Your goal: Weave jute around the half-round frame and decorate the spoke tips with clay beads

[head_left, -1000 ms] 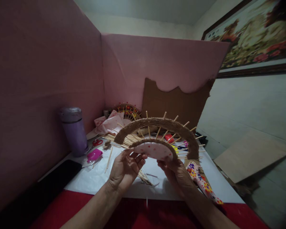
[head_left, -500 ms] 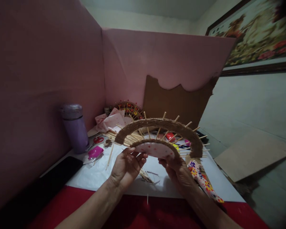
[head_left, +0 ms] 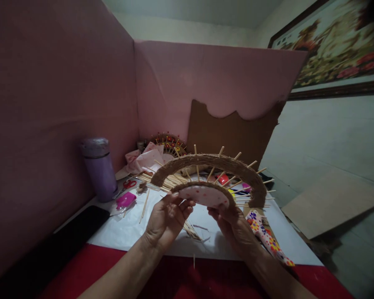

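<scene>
Head view: my left hand (head_left: 166, 216) and right hand (head_left: 233, 230) pinch the spoked frame (head_left: 204, 195), long axis crosswise, curve toward the counter's (head_left: 118, 232) far edge.

A single head-worn camera looks forward and down from behind the left hand (head_left: 166, 218) and right hand (head_left: 233, 228), close to both, facing over the white sheet (head_left: 118, 232) toward the pink back panel (head_left: 212, 81)
</scene>
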The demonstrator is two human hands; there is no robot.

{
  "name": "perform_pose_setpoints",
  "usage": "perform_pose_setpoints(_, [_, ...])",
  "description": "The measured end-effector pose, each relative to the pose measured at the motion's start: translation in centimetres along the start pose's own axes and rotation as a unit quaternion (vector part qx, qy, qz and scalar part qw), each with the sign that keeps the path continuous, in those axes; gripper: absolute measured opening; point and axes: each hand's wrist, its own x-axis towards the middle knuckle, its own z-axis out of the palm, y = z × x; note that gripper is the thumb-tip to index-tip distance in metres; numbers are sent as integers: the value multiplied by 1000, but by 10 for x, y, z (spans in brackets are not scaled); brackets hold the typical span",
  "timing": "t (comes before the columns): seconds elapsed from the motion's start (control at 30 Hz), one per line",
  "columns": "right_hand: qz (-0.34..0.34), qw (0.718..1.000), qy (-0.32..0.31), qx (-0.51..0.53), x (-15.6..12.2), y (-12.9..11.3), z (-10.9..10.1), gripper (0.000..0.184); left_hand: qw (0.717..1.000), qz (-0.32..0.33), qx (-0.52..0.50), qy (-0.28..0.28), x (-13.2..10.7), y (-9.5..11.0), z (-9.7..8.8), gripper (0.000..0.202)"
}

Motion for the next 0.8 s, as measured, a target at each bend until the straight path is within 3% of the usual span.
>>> perform_pose_setpoints(0.33, [-15,1000,-20,-3,1,-1,3,39,1000,-4,-8,-4,1,1,0,12])
perform_pose_setpoints(0.8, [-15,999,-3,-28,1,-1,2,37,1000,9,-2,-3,1,0,0,11])
